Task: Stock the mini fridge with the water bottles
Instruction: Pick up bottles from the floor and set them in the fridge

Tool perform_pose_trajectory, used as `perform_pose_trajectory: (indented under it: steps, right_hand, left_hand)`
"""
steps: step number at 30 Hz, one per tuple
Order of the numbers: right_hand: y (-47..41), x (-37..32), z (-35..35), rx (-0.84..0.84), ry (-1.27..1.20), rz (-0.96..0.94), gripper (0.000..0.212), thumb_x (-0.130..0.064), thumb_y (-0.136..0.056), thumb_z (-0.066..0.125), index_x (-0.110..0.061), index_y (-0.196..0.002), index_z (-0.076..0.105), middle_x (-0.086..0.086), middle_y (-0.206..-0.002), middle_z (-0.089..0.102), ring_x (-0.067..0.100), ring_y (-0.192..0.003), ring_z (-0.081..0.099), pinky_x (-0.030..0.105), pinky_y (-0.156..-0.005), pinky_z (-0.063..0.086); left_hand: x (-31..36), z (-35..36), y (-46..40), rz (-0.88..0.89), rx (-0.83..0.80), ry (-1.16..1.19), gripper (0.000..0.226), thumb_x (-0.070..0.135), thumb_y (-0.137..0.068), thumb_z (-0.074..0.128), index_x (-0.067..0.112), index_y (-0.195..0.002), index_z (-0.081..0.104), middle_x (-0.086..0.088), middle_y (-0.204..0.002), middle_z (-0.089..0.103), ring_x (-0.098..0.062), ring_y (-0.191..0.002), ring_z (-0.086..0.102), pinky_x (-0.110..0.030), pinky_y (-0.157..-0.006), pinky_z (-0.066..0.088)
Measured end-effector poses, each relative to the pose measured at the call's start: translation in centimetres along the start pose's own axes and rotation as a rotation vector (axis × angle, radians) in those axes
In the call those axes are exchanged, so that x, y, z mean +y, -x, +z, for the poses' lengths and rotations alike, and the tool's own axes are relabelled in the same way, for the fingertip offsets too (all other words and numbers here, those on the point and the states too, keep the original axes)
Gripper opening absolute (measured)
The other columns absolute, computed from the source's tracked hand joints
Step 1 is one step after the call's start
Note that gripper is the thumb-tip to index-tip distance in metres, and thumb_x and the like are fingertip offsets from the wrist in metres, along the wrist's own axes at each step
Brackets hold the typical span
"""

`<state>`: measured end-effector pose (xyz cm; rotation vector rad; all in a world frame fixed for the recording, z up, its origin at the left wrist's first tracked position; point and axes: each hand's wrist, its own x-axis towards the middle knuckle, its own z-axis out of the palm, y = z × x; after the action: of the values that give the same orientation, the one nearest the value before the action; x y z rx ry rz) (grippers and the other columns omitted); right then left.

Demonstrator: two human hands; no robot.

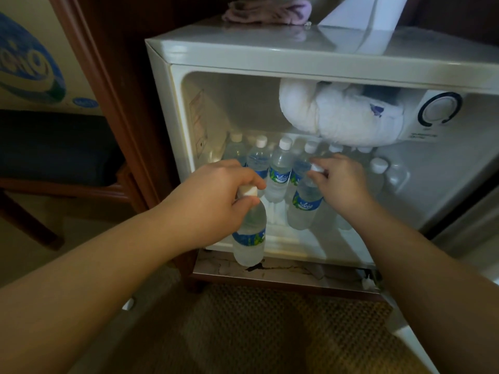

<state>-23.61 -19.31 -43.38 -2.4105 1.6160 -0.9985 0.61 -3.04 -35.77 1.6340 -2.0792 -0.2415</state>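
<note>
Clear plastic water bottles (279, 168) have white caps and blue-green labels. The boxy mini fridge (270, 54) is off-white, with a crumpled pink cloth (266, 12) on top, inside a dark reddish-brown wooden cabinet (113, 76).

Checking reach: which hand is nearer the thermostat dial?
Right. The right hand is inside the fridge, below-left of the thermostat dial; the left hand is farther left, at the opening.

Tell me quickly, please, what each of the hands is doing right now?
Left hand: closed on the cap of a water bottle.
Right hand: closed on another water bottle's cap.
</note>
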Motion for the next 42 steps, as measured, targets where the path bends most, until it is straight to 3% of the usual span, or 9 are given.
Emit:
perform_pose_trajectory:
  steps: [6,11,14,17,22,26,29,34,42]
  right_hand:
    - [-0.5,-0.1,0.2,-0.022,0.019,-0.01,0.022,-0.022,-0.092,0.073,-0.008,-0.109,0.077,0.014,-0.094,0.063,0.033,-0.089,0.061,0.036,-0.078,0.047]
    - [-0.4,-0.3,-0.3,-0.037,-0.018,0.016,0.03,-0.025,-0.09,0.076,-0.013,-0.117,0.076,0.013,-0.096,0.064,0.032,-0.088,0.063,0.038,-0.084,0.052]
    - [1.8,-0.2,-0.3,0.118,-0.071,-0.046,0.031,-0.022,-0.091,0.072,-0.013,-0.121,0.074,0.01,-0.099,0.063,0.028,-0.081,0.065,0.038,-0.079,0.056]
    - [6.2,-0.3,0.1,0.268,-0.062,-0.135,0.016,-0.016,-0.095,0.067,-0.008,-0.107,0.075,0.005,-0.097,0.06,0.02,-0.079,0.06,0.031,-0.073,0.052]
    - [13.5,2.8,2.6,-0.17,0.071,-0.009,0.035,-0.036,-0.097,0.058,-0.019,-0.124,0.069,0.002,-0.118,0.064,0.021,-0.105,0.061,0.039,-0.088,0.055]
    - [16.7,5.3,4.9,-0.525,0.286,0.183,0.062,-0.059,-0.101,0.041,-0.032,-0.156,0.037,0.008,-0.163,0.035,0.031,-0.147,0.034,0.05,-0.119,0.031]
    - [18.0,5.9,6.1,-0.574,0.338,0.181,0.069,-0.063,-0.1,0.022,-0.034,-0.162,0.019,0.013,-0.17,0.016,0.037,-0.154,0.019,0.054,-0.123,0.019]
    - [18.7,5.8,6.7,-0.618,0.34,0.176,0.083,-0.067,-0.098,0.032,-0.033,-0.163,-0.007,0.014,-0.171,-0.01,0.039,-0.156,-0.005,0.053,-0.125,0.001]
    - [17.6,4.8,6.2,-0.701,0.358,0.192,0.097,-0.077,-0.09,0.035,-0.031,-0.162,-0.01,0.017,-0.169,-0.018,0.042,-0.155,-0.01,0.054,-0.125,-0.002]
  left_hand:
    - [0.1,0.8,-0.6,-0.019,-0.008,-0.029,0.03,0.035,-0.097,0.066,0.036,-0.127,0.067,0.012,-0.105,0.059,-0.005,-0.083,0.061,-0.036,-0.085,0.055]
    - [0.1,1.5,-1.1,-0.013,0.014,-0.044,0.03,0.033,-0.097,0.066,0.033,-0.127,0.068,0.009,-0.102,0.06,-0.006,-0.082,0.06,-0.035,-0.086,0.054]
    - [0.0,2.2,-1.7,-0.01,0.052,-0.035,0.029,0.03,-0.097,0.067,0.029,-0.126,0.07,0.006,-0.1,0.061,-0.009,-0.086,0.06,-0.036,-0.086,0.053]
    - [-0.1,3.1,-2.6,-0.012,0.088,-0.034,0.032,0.029,-0.097,0.067,0.025,-0.128,0.07,0.008,-0.101,0.061,-0.009,-0.087,0.059,-0.029,-0.085,0.049]
    - [-0.3,4.9,-4.5,-0.029,0.158,-0.065,0.036,0.029,-0.098,0.067,0.016,-0.131,0.066,0.001,-0.111,0.067,-0.014,-0.098,0.06,-0.02,-0.081,0.034]
    - [-0.7,6.8,-6.4,-0.06,0.197,-0.061,0.034,0.029,-0.097,0.066,0.016,-0.128,0.067,-0.001,-0.112,0.068,-0.018,-0.101,0.062,-0.021,-0.081,0.036]
    - [-0.9,8.0,-7.6,-0.076,0.228,-0.047,0.032,0.028,-0.096,0.066,0.016,-0.125,0.069,-0.003,-0.112,0.068,-0.021,-0.102,0.063,-0.023,-0.081,0.038]
    - [-1.4,9.3,-9.6,-0.118,0.22,-0.006,0.032,0.026,-0.096,0.067,0.016,-0.125,0.069,-0.003,-0.114,0.067,-0.021,-0.102,0.063,-0.022,-0.082,0.038]
    - [-1.0,10.2,-11.6,-0.152,0.201,0.034,0.039,0.026,-0.097,0.067,0.013,-0.133,0.066,-0.008,-0.121,0.069,-0.026,-0.11,0.064,-0.035,-0.095,0.051]
